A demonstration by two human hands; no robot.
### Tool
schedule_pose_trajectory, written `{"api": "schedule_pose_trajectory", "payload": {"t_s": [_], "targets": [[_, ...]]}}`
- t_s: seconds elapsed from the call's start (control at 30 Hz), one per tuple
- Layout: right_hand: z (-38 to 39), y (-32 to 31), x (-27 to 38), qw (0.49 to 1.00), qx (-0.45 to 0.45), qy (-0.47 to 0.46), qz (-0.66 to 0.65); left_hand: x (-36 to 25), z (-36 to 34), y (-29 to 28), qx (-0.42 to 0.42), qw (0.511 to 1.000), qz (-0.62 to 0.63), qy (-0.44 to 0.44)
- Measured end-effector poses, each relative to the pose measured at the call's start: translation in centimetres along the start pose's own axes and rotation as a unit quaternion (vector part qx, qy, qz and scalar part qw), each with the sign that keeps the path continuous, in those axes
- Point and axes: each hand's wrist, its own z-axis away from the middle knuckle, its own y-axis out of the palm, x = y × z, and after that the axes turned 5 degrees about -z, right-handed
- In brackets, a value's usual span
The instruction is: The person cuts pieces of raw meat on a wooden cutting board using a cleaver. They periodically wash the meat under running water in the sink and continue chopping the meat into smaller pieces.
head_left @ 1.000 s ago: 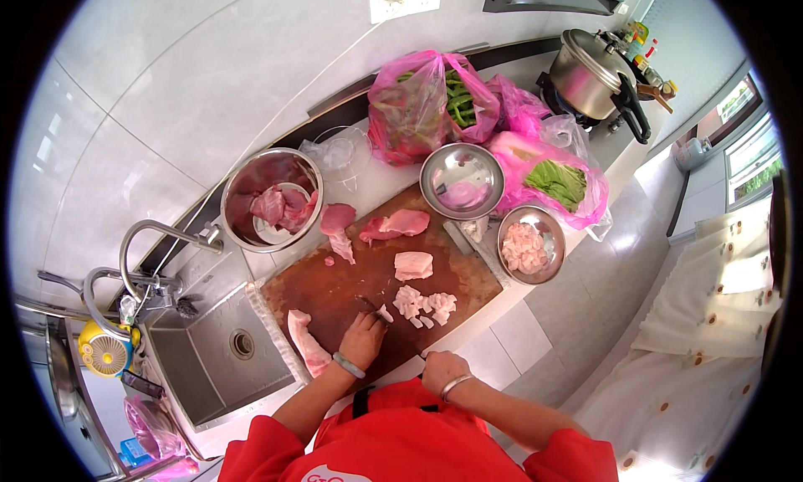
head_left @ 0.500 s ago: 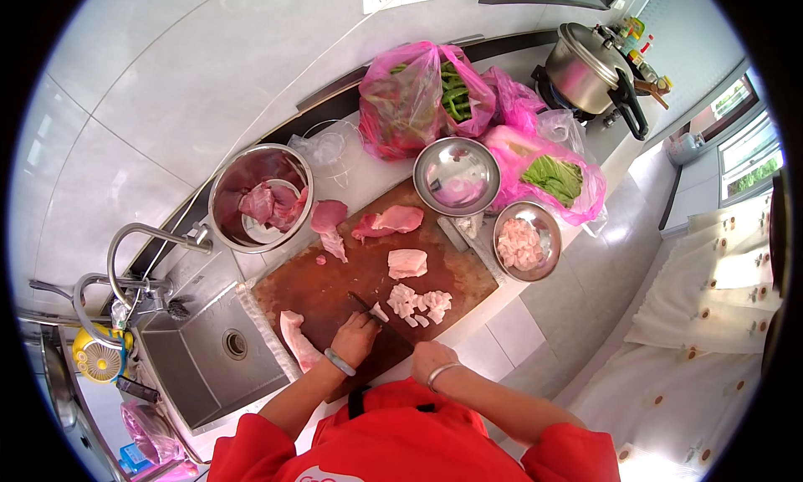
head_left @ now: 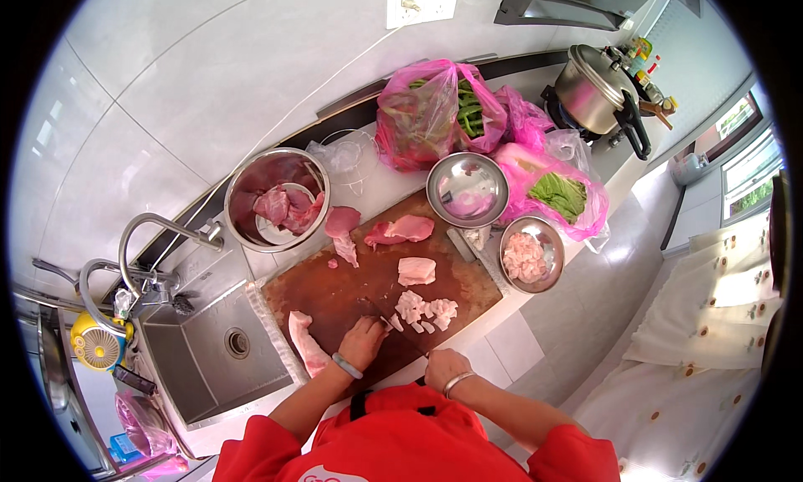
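Observation:
My right hand [head_left: 447,369] is wrapped round the handle of a kitchen knife [head_left: 410,341], its dark blade reaching left over the brown cutting board [head_left: 322,269]. Close against the blade, the curled fingers of my left hand [head_left: 363,340] press on a small piece of pale meat, mostly hidden under them. Just right of the blade lies a pile of diced meat [head_left: 425,310]. A pale block of meat [head_left: 416,271] sits behind the pile. To the left of my left hand rests a long strip of meat [head_left: 307,341]. Redder slices [head_left: 401,230] lie along the board's far edge.
A steel pot [head_left: 238,189] holds larger meat chunks. Two steel bowls stand at right, one [head_left: 467,189] behind the other [head_left: 533,254], which holds diced meat. Pink bags [head_left: 418,118] hold vegetables. A sink [head_left: 196,390] borders the board's left; a pressure cooker [head_left: 590,89] stands far right.
The whole view has shifted, so the scene sits slightly lower and further right. The knife blade now shows as a thinner line, and my left hand stays beside it. The dice pile looks much the same.

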Motion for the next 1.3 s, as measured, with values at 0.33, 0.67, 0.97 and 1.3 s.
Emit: {"api": "schedule_pose_trajectory", "payload": {"t_s": [0.33,0.67,0.97,1.3], "targets": [[-0.2,0.1,1.3,0.999,0.030,0.008,-0.019,0.2,0.2,0.1,-0.002,0.999,-0.029,0.025],[-0.2,-1.0,0.2,0.999,0.047,0.004,-0.016,-0.1,0.4,0.2,-0.008,0.999,-0.024,0.020],[2.2,-0.9,-0.9,1.000,0.008,0.003,-0.017,-1.2,0.6,-0.7,-0.034,0.999,0.020,0.011],[1.9,0.5,0.3,0.999,0.032,0.001,-0.033,0.2,1.4,0.4,0.024,0.999,-0.031,0.019]]}}
